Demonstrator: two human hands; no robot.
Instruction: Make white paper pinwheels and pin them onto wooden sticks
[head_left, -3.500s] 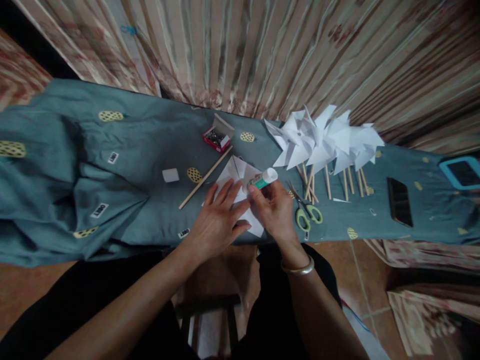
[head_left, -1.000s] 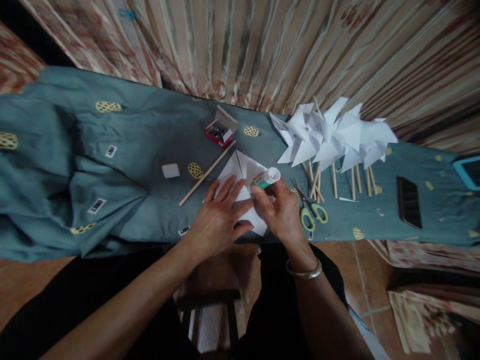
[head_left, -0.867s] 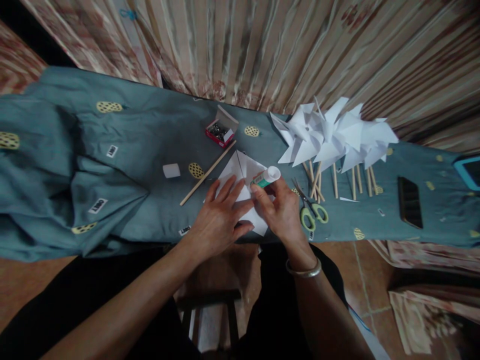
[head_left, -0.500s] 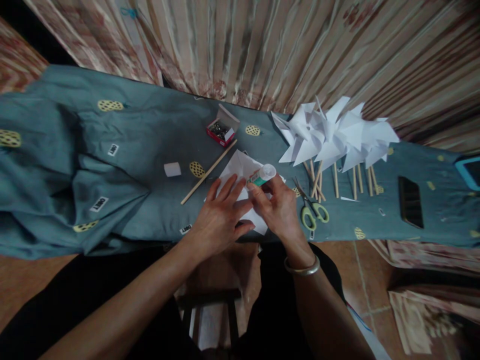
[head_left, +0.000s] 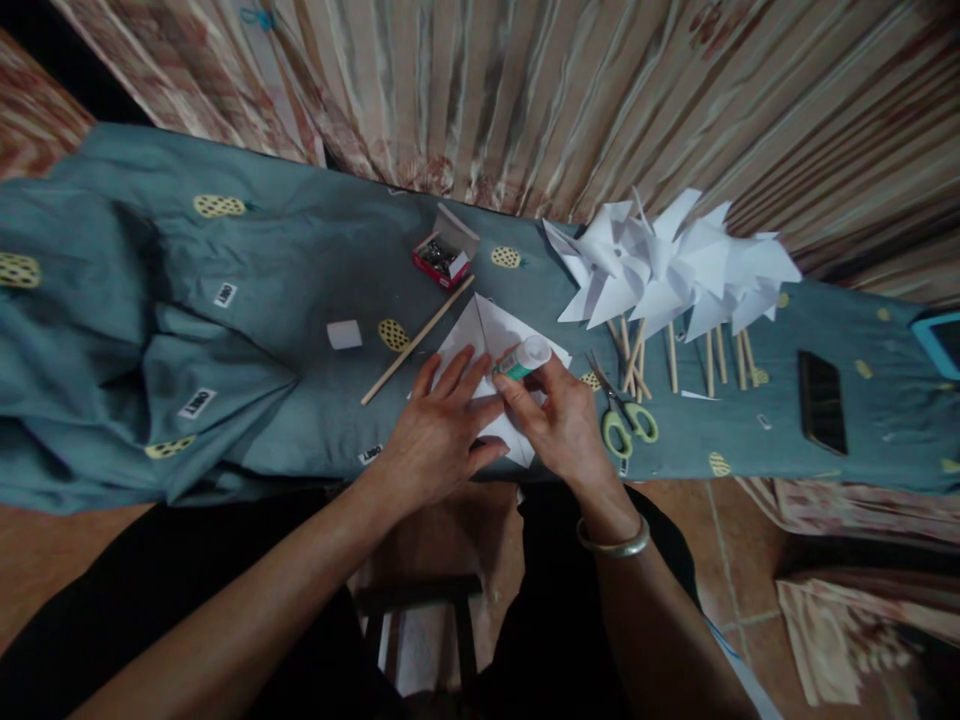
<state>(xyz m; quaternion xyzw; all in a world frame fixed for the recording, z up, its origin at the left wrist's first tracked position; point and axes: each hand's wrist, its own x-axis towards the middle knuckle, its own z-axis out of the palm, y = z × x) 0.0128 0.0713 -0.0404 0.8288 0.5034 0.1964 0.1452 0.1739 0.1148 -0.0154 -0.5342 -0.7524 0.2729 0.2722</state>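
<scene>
A white paper square (head_left: 480, 325) with cut or fold lines lies turned cornerwise at the table's near edge. My left hand (head_left: 442, 430) rests on it, fingers spread and stretched out. Closed around a glue stick (head_left: 525, 357), my right hand (head_left: 566, 415) tilts it low over the paper, beside the left fingertips; the lower tip is hidden by my fingers. A wooden stick (head_left: 418, 342) lies slantwise to the left of the paper. Green-handled scissors (head_left: 628, 422) lie just right of my right hand.
Several white paper pinwheels (head_left: 667, 265) on wooden sticks stand in a row at the back right. A red box of small metal pieces (head_left: 442, 252) is open behind the paper. A white cap-like piece (head_left: 344, 335) lies left, a phone (head_left: 822, 402) far right, on the green cloth (head_left: 247, 350).
My right hand and the glue stick have shifted slightly, with the stick tilted a little lower. My left hand stays spread on the paper.
</scene>
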